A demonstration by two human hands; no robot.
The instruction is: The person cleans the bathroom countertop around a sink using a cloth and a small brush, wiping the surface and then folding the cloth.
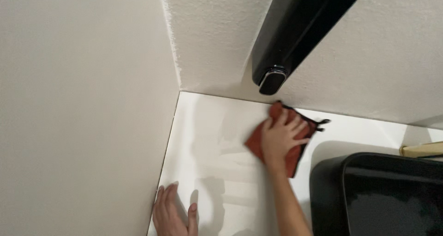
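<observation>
Big picture first: pale walls (78,88) meet in a corner here, the back one rough and textured, the left one smooth. Below them runs a white counter (207,139), glossy, with faint streaky patches showing near the middle. It looks slick, so anything soft should slide across it easily.

Over on the right, a black basin (383,194) sits on the counter, shiny and dark, its rim curving close to the forearm. Above, a black dispenser (295,33) hangs off the back wall, its silver-edged nozzle pointing down just over the cloth. A pale wooden piece (422,149) pokes in at the far right edge; what it belongs to I cannot tell.

Now the action: the right hand (280,137) lies flat on a rust-red cloth (295,160), fingers spread, palm pressing it down on the counter near the back wall, between the corner and the basin. No pinch here, just an open hand bearing down. The cloth looks light, soft and floppy, bunching under the palm; a dark tag sticks out at its far corner. Best held under a flat palm or gathered in a fistful.

The left hand (174,213) rests open on the counter's near edge by the left wall, holding nothing.
</observation>
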